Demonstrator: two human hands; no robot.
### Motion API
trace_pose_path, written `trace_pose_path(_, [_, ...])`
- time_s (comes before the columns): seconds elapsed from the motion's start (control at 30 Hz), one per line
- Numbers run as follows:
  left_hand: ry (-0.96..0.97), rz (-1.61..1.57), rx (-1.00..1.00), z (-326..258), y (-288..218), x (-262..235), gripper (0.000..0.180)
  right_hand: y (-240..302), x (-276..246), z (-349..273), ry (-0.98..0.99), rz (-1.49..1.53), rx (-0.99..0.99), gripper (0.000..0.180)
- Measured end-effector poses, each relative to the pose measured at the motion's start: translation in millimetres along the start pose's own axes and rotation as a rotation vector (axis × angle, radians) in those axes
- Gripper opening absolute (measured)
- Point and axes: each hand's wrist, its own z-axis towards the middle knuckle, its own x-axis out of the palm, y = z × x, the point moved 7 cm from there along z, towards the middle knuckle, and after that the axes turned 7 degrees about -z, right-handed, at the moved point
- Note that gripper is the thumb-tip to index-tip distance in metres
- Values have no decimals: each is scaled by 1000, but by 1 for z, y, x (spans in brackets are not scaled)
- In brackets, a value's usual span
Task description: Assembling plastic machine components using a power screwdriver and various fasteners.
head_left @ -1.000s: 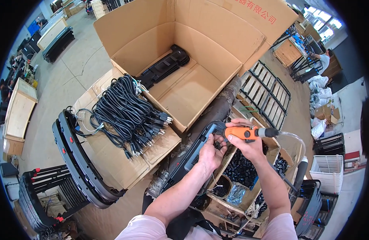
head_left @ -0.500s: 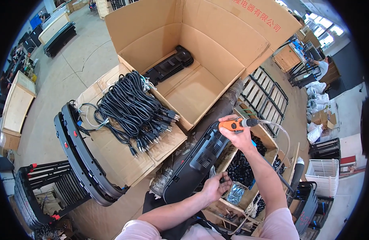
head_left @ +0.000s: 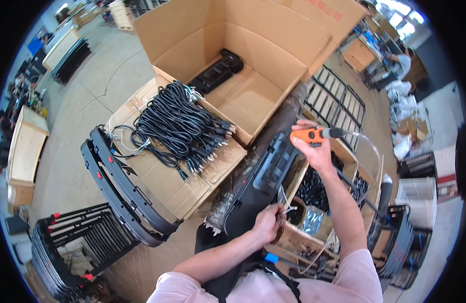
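Observation:
My right hand [head_left: 314,147] is wrapped round an orange air screwdriver [head_left: 308,135], with a clear hose running from its dark rear end. The screwdriver lies over the far end of a long black plastic housing [head_left: 243,204], and its tip is hidden. Beside the housing's near right edge is my left hand [head_left: 271,222], fingers curled together; whatever they hold is hidden. Close by is a wooden parts tray [head_left: 289,241] with small black parts [head_left: 314,189] and a clear bag of silvery screws [head_left: 312,221].
Left of the housing, a bundle of black power cords [head_left: 177,126] lies on cardboard. Behind it stands a large open carton [head_left: 273,91] with a black plastic part [head_left: 218,70] inside. Curved grey frames [head_left: 127,197] lean at the left. A person [head_left: 401,63] works far right.
The whole view has shifted slightly. My left hand's fingers have drawn closer together beside the housing. My right hand still holds the screwdriver at the housing's far end.

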Motion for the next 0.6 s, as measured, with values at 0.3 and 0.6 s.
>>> trace_pose_path(0.3, [144,310,-50,-15,-38,-5,25,63,-78,-188,-376,-54,215,50])
trace_pose_path(0.6, [242,933,-356,10,33,-27,28,94,-127,-403,-891,-10,289,54])
